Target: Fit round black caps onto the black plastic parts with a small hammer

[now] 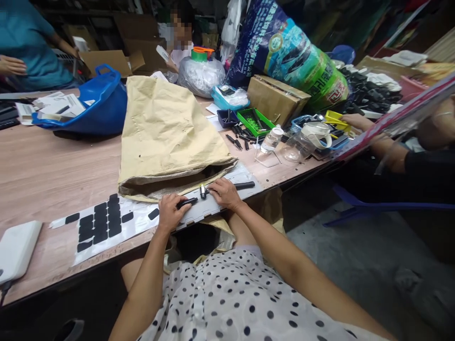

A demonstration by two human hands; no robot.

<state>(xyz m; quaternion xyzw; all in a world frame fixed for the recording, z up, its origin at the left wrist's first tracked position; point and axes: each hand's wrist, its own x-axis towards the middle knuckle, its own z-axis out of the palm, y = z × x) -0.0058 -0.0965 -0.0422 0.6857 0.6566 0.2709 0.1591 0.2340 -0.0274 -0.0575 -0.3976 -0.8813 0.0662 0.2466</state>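
Observation:
My left hand (170, 211) is closed around a slim black stick-like part (187, 202) at the near edge of the wooden table (53, 175). My right hand (223, 192) pinches a small silver metal piece (203, 190) right beside the end of that black part. Both hands rest on a white backing sheet (138, 220) that carries several black adhesive pads (101, 225). Another black stick (244, 185) lies just right of my right hand. A big tan paper sack (167, 132) lies flat just behind my hands, its mouth toward me.
A white box (16, 248) sits at the near left. A blue basket (103, 106), a green tray (254, 121), loose black parts (240, 139), a clear bottle (272, 139) and a cardboard box (275, 97) stand farther back. Other people sit at far left, far centre and right.

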